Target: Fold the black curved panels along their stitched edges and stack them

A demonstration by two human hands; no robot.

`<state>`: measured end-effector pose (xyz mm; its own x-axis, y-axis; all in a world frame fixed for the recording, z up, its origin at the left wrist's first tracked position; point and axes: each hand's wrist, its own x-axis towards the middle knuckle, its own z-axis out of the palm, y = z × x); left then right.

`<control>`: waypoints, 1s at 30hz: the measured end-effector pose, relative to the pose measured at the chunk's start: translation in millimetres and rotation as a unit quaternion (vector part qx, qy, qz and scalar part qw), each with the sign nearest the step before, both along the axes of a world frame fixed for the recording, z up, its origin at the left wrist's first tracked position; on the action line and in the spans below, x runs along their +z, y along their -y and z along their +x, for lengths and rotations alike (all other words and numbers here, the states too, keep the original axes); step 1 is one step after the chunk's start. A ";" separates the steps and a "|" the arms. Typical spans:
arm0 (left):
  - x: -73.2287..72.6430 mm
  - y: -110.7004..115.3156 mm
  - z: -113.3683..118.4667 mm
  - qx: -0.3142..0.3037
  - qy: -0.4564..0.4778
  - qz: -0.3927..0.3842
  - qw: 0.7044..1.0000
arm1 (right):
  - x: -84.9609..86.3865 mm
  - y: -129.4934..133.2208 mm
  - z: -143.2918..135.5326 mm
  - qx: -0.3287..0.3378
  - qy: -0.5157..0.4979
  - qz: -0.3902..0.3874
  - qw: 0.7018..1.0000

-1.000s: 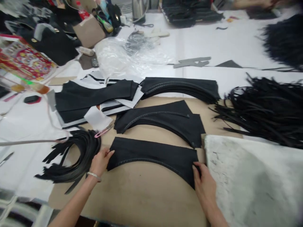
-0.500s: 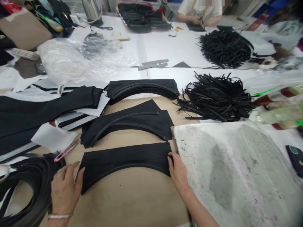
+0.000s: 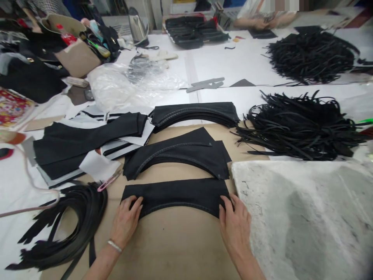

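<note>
A black curved panel (image 3: 177, 192) with a stitched arched lower edge lies flat on brown board (image 3: 177, 249). My left hand (image 3: 127, 217), with a bracelet on its wrist, has its fingers bent over the panel's left end. At the right end, the fingers and thumb of my right hand (image 3: 235, 217) close on the panel's edge. Parts of both ends are hidden under my fingers. Just beyond lies a fanned pile of similar black panels (image 3: 177, 153). Farther back is a neater stack of them (image 3: 195, 112).
Right of the board lies a stained whitish slab (image 3: 303, 217), with bunches of black strips (image 3: 300, 124) behind. To the left are coiled black strips (image 3: 90, 210), pink-handled snips (image 3: 109, 182), white paper and black pieces. Another person's hands (image 3: 262, 23) work at the far side.
My left hand has moved from beside the panel onto its left end. My right hand now reaches farther over the right end. The camera view has shifted left.
</note>
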<state>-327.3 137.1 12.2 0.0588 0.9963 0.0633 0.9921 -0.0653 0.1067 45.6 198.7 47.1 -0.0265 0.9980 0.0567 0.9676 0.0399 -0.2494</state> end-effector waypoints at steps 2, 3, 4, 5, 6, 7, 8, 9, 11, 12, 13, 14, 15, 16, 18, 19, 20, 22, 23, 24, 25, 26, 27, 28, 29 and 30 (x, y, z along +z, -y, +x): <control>1.8 -0.2 2.8 0.005 -0.003 0.001 1.000 | 0.5 1.0 -1.8 0.020 0.034 -0.007 0.999; 2.6 -0.1 4.0 0.008 -0.004 0.002 1.000 | -0.8 0.9 -1.9 0.035 0.039 -0.014 0.999; 3.6 -0.1 5.1 0.013 -0.006 0.004 1.000 | -3.0 0.5 -1.3 0.051 0.038 -0.020 0.998; 4.6 0.1 6.0 0.018 -0.006 0.007 1.000 | -5.7 -0.1 -0.4 0.065 0.035 -0.027 0.997; 5.9 0.1 6.8 0.023 -0.005 0.010 1.000 | -8.7 -0.9 0.9 0.075 0.030 -0.032 0.996; 7.3 0.2 7.5 0.027 -0.003 0.011 1.000 | -11.7 -1.7 2.3 0.081 0.024 -0.034 0.996; 8.8 0.1 8.2 0.030 -0.002 0.011 0.999 | -14.3 -2.3 3.7 0.083 0.018 -0.033 0.996; 10.3 0.0 8.7 0.033 -0.002 0.008 0.999 | -16.4 -2.8 5.0 0.084 0.012 -0.031 0.996; 13.3 -0.5 9.5 0.036 -0.006 -0.001 0.999 | -19.6 -2.6 7.1 0.092 0.009 -0.026 0.995; 14.6 -0.8 9.6 0.037 -0.009 -0.005 0.999 | -20.8 -2.0 8.0 0.097 0.011 -0.025 0.995; 15.8 -1.1 9.6 0.038 -0.010 -0.009 0.999 | -21.8 -1.1 8.8 0.103 0.016 -0.026 0.994; 16.9 -1.4 9.6 0.038 -0.010 -0.012 0.999 | -22.7 -0.1 9.6 0.110 0.019 -0.028 0.993; 17.9 -1.9 9.4 0.039 -0.009 -0.013 0.999 | -23.2 0.8 10.3 0.114 0.021 -0.031 0.993; 18.9 -2.5 9.4 0.040 -0.005 -0.015 0.999 | -23.2 1.0 10.8 0.117 0.020 -0.031 0.992; 21.1 -4.9 9.9 0.047 0.013 -0.014 0.999 | -20.7 -2.1 11.0 0.121 0.004 -0.027 0.992; 22.6 -6.9 10.8 0.053 0.028 -0.009 0.998 | -17.7 -6.5 10.3 0.123 -0.010 -0.023 0.992; 24.4 -9.4 12.2 0.060 0.046 0.000 0.997 | -13.4 -13.4 8.8 0.125 -0.027 -0.016 0.992; 29.0 -16.4 17.1 0.071 0.084 0.024 0.994 | -1.4 -35.6 3.3 0.132 -0.060 0.002 0.989; 31.8 -20.6 20.5 0.074 0.102 0.035 0.991 | 5.5 -50.7 -0.9 0.135 -0.071 0.013 0.988; 34.7 -25.0 24.6 0.076 0.119 0.042 0.989 | 12.4 -68.0 -6.0 0.138 -0.072 0.025 0.988; 37.6 -29.3 29.2 0.076 0.135 0.046 0.987 | 18.5 -86.8 -11.7 0.142 -0.063 0.034 0.987; 40.5 -33.5 34.0 0.074 0.149 0.047 0.985 | 23.4 -106.3 -17.9 0.151 -0.044 0.037 0.987; 43.3 -37.3 38.8 0.070 0.162 0.045 0.983 | 26.6 -125.8 -24.3 0.165 -0.010 0.026 0.986; 45.8 -40.6 43.3 0.067 0.173 0.045 0.982 | 28.2 -144.7 -30.5 0.175 0.028 0.014 0.984; 48.0 -43.4 47.4 0.064 0.183 0.046 0.980 | 28.0 -162.4 -36.4 0.183 0.045 0.009 0.982; 50.0 -45.7 50.9 0.061 0.190 0.048 0.979 | 26.4 -178.7 -41.7 0.191 0.059 0.007 0.980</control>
<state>-276.4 182.8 62.2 -0.1069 0.9828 0.1508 0.8832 0.0242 0.4685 3.9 377.4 73.5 -0.4044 0.9135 0.0437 0.9039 0.4065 -0.1331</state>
